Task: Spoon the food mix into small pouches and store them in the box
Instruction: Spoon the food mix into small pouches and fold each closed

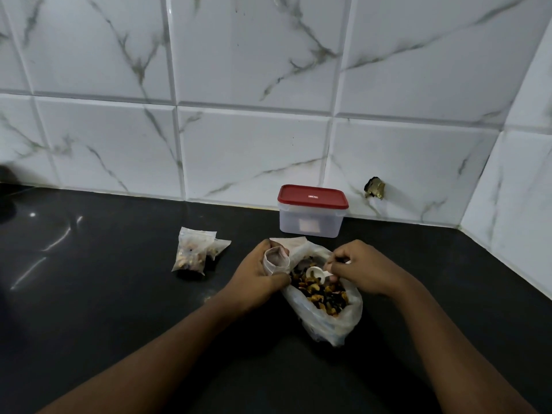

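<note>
A large clear plastic bag [334, 321] of dark and yellow food mix [324, 295] lies open on the black counter. My left hand [257, 276] grips a small empty pouch [276, 259], its mouth held open beside the bag. My right hand [363, 268] pinches the handle of a small white spoon [316, 271] whose bowl sits over the mix. Two filled pouches [194, 253] lie on the counter to the left. The clear box [310, 215] with a red lid stands shut against the wall behind the bag.
The black counter [119, 309] runs to a white marble-tiled wall at the back and right. A broken hole in a tile [374, 188] shows right of the box. A dark object [6, 201] sits at the far left edge.
</note>
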The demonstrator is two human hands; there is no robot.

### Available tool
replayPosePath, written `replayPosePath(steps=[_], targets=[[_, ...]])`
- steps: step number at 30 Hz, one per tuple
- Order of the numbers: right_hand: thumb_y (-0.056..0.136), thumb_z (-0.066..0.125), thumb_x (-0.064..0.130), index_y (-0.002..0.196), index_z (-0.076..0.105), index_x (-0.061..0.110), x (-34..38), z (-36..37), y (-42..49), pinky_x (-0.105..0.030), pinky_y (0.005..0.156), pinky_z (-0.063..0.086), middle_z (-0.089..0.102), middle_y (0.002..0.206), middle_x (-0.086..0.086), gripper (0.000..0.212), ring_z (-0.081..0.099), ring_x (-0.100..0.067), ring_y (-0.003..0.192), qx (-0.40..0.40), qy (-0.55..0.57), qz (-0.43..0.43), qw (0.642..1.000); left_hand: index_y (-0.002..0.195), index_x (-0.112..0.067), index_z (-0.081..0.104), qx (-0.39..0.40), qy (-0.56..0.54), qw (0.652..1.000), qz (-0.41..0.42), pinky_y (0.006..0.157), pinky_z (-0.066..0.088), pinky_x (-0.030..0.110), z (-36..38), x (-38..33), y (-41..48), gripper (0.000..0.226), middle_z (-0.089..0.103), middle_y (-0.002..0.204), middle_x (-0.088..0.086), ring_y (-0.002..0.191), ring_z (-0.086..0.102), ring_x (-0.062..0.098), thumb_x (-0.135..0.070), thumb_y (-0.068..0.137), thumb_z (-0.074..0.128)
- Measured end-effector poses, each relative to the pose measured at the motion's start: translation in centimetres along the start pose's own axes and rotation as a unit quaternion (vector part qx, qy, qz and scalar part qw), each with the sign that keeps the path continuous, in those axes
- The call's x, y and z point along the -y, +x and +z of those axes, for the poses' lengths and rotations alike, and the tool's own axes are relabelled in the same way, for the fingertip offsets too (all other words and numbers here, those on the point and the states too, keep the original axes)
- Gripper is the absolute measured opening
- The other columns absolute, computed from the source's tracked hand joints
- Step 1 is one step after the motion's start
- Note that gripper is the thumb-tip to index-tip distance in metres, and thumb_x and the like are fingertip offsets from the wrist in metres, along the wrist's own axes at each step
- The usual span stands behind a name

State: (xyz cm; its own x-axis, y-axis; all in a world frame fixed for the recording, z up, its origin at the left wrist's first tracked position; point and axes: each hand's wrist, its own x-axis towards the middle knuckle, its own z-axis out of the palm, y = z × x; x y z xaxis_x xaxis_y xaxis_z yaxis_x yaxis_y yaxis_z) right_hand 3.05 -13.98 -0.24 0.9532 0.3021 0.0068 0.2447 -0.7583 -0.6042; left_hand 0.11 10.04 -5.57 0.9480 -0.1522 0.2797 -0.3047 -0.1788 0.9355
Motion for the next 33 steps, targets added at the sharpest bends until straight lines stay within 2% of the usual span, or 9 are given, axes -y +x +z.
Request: replayPosePath(steps=[6,9,13,18,22,24,27,29,33], targets=[[0.098,0.066,0.013,0.097,0.078,0.008,-0.5,0.2,0.4,-0.022,0.062,0.045,0.078,0.079,-0.005,0.013,0.067,-0.002,0.059,-0.001,0.161,0.079,0.984,0.116,-0.015,0.061,0.002,0.002,1.0,0.002,0.078,0.056,0.02,0.0,-0.2,-0.3,0.036,0.069,0.109,0.001,0.097,0.069,0.008,0.004,0.087,0.07],[0.095,0.068,0.01,0.095,0.078,0.004,-0.8,0.3,0.6,-0.019,0.046,0.033,0.075,0.079,-0.009,0.012,0.051,-0.003,0.045,0.004,0.223,0.12,0.967,0.116,-0.016,0.061,0.001,0.006,1.0,0.007,0.075,0.052,0.015,0.0,-0.4,-0.3,0.036,0.068,0.107,-0.003,0.094,0.068,0.002,0.003,0.087,0.071],[0.095,0.067,0.004,0.097,0.076,-0.003,-1.3,-0.1,0.8,-0.017,0.04,0.025,0.073,0.08,-0.014,0.012,0.04,-0.004,0.043,0.027,0.291,0.141,0.946,0.116,-0.016,0.06,0.005,0.002,1.0,0.006,0.076,0.053,0.016,0.1,-0.3,-0.3,0.036,0.069,0.107,-0.003,0.095,0.069,0.002,0.001,0.087,0.073],[0.098,0.064,0.004,0.11,0.072,-0.005,-0.8,-0.5,0.5,-0.017,0.041,0.027,0.074,0.084,-0.016,0.017,0.038,-0.007,0.051,0.019,0.376,0.083,0.923,0.118,-0.021,0.06,0.012,0.012,1.0,0.001,0.085,0.056,0.023,0.0,-0.2,-0.1,0.038,0.071,0.109,-0.006,0.1,0.07,0.005,-0.005,0.087,0.076],[0.1,0.061,0.003,0.108,0.076,0.0,1.0,0.5,0.1,-0.017,0.044,0.032,0.074,0.09,-0.018,0.016,0.042,-0.009,0.055,0.014,0.438,-0.006,0.899,0.119,-0.021,0.06,0.009,-0.001,1.0,0.003,0.085,0.056,0.024,0.0,0.0,-0.1,0.04,0.072,0.106,-0.01,0.1,0.071,0.008,-0.004,0.087,0.077],[0.099,0.066,0.009,0.103,0.081,0.013,1.9,1.1,-0.3,-0.018,0.051,0.041,0.077,0.098,-0.015,0.016,0.051,-0.01,0.061,0.006,0.397,-0.039,0.917,0.12,-0.019,0.06,0.009,-0.007,1.0,0.004,0.082,0.055,0.023,0.1,0.1,-0.1,0.04,0.073,0.103,-0.01,0.099,0.071,0.007,-0.002,0.087,0.076],[0.095,0.074,0.018,0.105,0.08,0.028,2.9,1.7,-1.1,-0.017,0.079,0.052,0.077,0.109,0.011,0.016,0.07,-0.002,0.094,0.01,0.188,-0.112,0.976,0.115,-0.012,0.059,0.006,0.001,1.0,0.012,0.077,0.056,0.023,0.1,0.3,0.0,0.036,0.069,0.097,-0.006,0.089,0.068,0.008,0.001,0.087,0.076],[0.094,0.075,0.015,0.107,0.079,0.027,3.3,1.9,-1.2,-0.013,0.088,0.049,0.076,0.108,0.019,0.019,0.068,0.003,0.105,-0.008,0.135,-0.147,0.98,0.113,-0.01,0.058,0.002,0.009,1.0,0.017,0.076,0.056,0.024,0.0,0.4,0.1,0.035,0.066,0.099,0.0,0.086,0.066,0.007,0.0,0.086,0.078],[0.093,0.075,0.017,0.107,0.081,0.033,3.3,1.7,-1.3,-0.019,0.093,0.052,0.076,0.107,0.024,0.022,0.068,0.006,0.105,-0.037,0.078,-0.161,0.983,0.111,-0.014,0.059,-0.003,0.007,1.0,0.014,0.075,0.055,0.025,0.0,0.4,0.2,0.037,0.066,0.1,0.001,0.086,0.065,0.008,-0.009,0.081,0.08]])
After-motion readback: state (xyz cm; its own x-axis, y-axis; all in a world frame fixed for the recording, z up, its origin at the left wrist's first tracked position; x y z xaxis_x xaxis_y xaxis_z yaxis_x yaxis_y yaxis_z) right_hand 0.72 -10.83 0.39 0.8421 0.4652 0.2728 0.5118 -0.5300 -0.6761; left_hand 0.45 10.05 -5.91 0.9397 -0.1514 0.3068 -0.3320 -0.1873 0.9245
